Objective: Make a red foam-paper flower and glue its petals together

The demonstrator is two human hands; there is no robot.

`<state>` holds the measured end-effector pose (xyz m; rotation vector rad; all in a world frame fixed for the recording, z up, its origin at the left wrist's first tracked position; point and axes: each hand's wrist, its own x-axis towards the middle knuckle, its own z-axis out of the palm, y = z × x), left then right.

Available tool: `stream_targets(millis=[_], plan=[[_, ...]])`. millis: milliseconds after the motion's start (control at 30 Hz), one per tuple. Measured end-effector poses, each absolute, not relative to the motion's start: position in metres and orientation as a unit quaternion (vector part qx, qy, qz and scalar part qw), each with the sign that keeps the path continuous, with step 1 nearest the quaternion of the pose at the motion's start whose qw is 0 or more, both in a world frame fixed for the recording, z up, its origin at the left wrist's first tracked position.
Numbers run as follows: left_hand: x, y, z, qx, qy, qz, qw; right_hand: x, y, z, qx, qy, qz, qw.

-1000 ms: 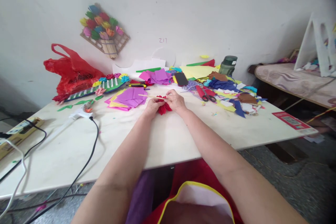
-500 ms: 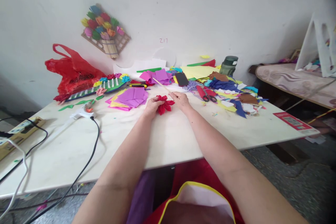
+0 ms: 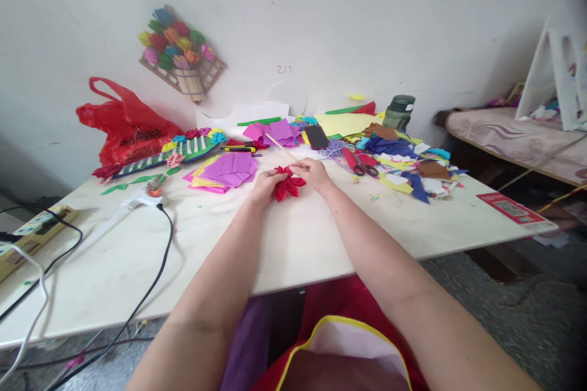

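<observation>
Over the middle of the table, a red paper flower (image 3: 288,188) with pointed petals is pinched at its left side by my left hand (image 3: 265,186). My right hand (image 3: 316,173) grips a thin wooden stick (image 3: 280,147), its far end pointing up and left. The fingers of my right hand are against the flower's upper right petals; whether they also pinch a petal I cannot tell. To the left of the flower lies a stack of purple, yellow and pink paper sheets (image 3: 224,172).
A white glue gun (image 3: 143,197) with a black cord rests at left, near a power strip (image 3: 39,232). Behind it are a red plastic bag (image 3: 123,125) and a flower-trimmed panel (image 3: 183,153). Scissors (image 3: 362,166), a phone (image 3: 316,137), paper scraps (image 3: 389,146) and a green bottle (image 3: 398,112) stand right.
My right hand has come slightly left and closer, its fingers now at the flower's petals, with the stick still in it. My left hand keeps its hold on the flower.
</observation>
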<state>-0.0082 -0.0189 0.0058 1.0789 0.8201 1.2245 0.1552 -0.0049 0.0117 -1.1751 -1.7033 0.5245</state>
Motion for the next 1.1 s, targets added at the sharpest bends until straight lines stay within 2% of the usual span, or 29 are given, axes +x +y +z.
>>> stream_targets(millis=[200,467,667,1100], plan=[[-0.01,-0.016,0.001,0.496,0.372,0.505,0.601,0.153,-0.004,0.01,-0.522,-0.685,0.228,0.454],[-0.008,-0.02,0.006,0.481,0.371,0.519,0.601,0.153,-0.004,0.01,-0.515,-0.667,0.258,0.473],[-0.007,-0.017,0.005,0.46,0.381,0.537,0.595,0.158,-0.006,0.017,-0.469,-0.656,0.282,0.52],[-0.01,-0.016,0.004,0.465,0.387,0.545,0.58,0.163,-0.007,0.021,-0.455,-0.674,0.269,0.516]])
